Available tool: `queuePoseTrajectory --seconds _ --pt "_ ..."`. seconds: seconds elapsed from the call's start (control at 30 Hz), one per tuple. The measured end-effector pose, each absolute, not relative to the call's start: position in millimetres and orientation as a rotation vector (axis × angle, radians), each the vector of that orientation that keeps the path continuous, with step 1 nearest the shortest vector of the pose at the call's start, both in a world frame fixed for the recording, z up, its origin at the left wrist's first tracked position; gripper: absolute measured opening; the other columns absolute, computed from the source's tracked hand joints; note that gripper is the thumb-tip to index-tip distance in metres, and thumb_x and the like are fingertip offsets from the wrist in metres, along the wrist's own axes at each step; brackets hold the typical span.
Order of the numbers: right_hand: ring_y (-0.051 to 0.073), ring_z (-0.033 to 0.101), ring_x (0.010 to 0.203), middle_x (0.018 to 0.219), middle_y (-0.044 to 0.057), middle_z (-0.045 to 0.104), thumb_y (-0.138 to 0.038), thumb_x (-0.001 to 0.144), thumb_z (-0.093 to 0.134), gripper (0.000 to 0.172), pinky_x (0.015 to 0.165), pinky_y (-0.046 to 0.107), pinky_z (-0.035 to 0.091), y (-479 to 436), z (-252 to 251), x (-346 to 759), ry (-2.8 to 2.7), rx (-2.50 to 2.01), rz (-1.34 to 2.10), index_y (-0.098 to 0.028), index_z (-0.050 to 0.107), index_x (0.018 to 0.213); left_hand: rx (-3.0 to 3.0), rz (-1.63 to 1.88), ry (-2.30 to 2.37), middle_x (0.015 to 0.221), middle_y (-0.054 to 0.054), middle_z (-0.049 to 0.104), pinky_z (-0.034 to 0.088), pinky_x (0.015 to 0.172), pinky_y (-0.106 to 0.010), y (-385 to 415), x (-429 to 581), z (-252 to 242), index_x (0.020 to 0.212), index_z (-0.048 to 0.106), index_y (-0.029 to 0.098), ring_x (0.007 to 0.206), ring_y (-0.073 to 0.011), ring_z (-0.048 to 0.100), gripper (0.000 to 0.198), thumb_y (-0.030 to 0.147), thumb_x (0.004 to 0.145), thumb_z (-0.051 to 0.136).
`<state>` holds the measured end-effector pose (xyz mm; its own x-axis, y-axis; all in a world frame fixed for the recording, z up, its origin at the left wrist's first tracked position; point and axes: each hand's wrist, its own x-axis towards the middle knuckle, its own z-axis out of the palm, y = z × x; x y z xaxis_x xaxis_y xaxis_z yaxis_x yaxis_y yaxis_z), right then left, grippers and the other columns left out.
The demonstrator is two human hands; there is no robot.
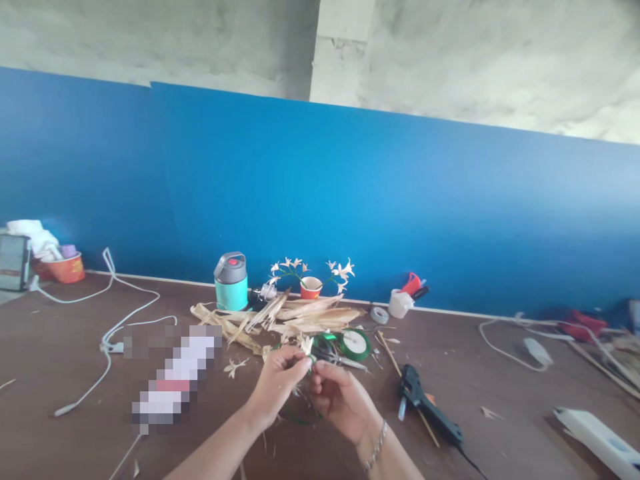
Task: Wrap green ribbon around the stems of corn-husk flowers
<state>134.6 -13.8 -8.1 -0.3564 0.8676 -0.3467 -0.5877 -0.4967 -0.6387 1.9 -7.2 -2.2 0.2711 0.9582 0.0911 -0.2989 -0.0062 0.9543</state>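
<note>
While both hands meet on the near side of the red paper cup (pixel 311 292), I have the left hand (pixel 281 379) pinching a small pale flower (pixel 306 344) between thumb and forefinger, with no gap showing between them. I see the right hand (pixel 345 399) just beside it, fingers curled and tips drawn together near the flower's green base; I cannot tell whether those tips have hold of anything. A chain bracelet (pixel 379 445) circles the right wrist.

Taking the cup as my landmark, I see sprays of similar flowers arching out to its left and right. Dried husks (pixel 320 311) lie spread before it, and nearer me to its right are a spool of green tape (pixel 355 344) and scissors (pixel 351 363), their handles partly hidden. A loose flower (pixel 235 367) lies to the cup's near left.

Left of the cup I make out a turquoise flask (pixel 231 292); to its right, a tape roll (pixel 379 315) and a white container (pixel 399 305). Well to its near right, a black glue gun (pixel 431 408) lies across a thin stick (pixel 391 353).
</note>
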Motion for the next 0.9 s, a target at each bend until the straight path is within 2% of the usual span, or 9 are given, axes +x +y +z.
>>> queuePoseTrajectory --seconds 0.37,0.6,0.77,0.9 --pt "0.004 0.041 0.048 0.057 -0.003 0.049 -0.021 0.066 0.066 0.014 0.041 0.014 0.021 -14 -8 139 -0.468 -0.759 2.102 -0.011 0.056 0.068 1.085 1.152 0.769 0.052 -0.001 0.062 0.046 0.048 -0.024 -10 3 2 0.058 0.058 0.013 0.046 -0.0123 0.056 0.022 0.032 0.067 0.065" --pt "0.004 0.041 0.047 0.054 -0.003 0.049 -0.017 0.061 0.068 0.014 0.04 0.014 0.019 -13 -9 139 -0.452 -0.828 2.068 -0.01 0.057 0.065 1.201 1.135 0.796 0.056 -0.002 0.062 0.048 0.056 -0.027 -7 2 -5 0.06 0.06 0.014 0.052 -0.0146 0.058 0.021 0.031 0.071 0.061" --pt "0.006 0.04 0.048 0.053 -0.004 0.049 -0.02 0.056 0.068 0.014 0.042 0.016 0.024 -13 -14 132 -0.543 -0.921 1.777 -0.013 0.056 0.06 1.341 1.287 1.027 0.053 0.0 0.057 0.041 0.056 -0.022 -5 6 -12 0.052 0.061 0.015 0.057 -0.0139 0.053 0.021 0.028 0.069 0.06" --pt "0.008 0.039 0.049 0.052 -0.004 0.048 -0.024 0.061 0.065 0.016 0.046 0.019 0.028 -16 -13 126 -0.833 -1.042 1.419 -0.016 0.053 0.054 1.131 1.318 1.108 0.051 0.002 0.054 0.036 0.051 -0.021 -10 11 -12 0.053 0.058 0.015 0.051 -0.0119 0.048 0.02 0.031 0.063 0.063"
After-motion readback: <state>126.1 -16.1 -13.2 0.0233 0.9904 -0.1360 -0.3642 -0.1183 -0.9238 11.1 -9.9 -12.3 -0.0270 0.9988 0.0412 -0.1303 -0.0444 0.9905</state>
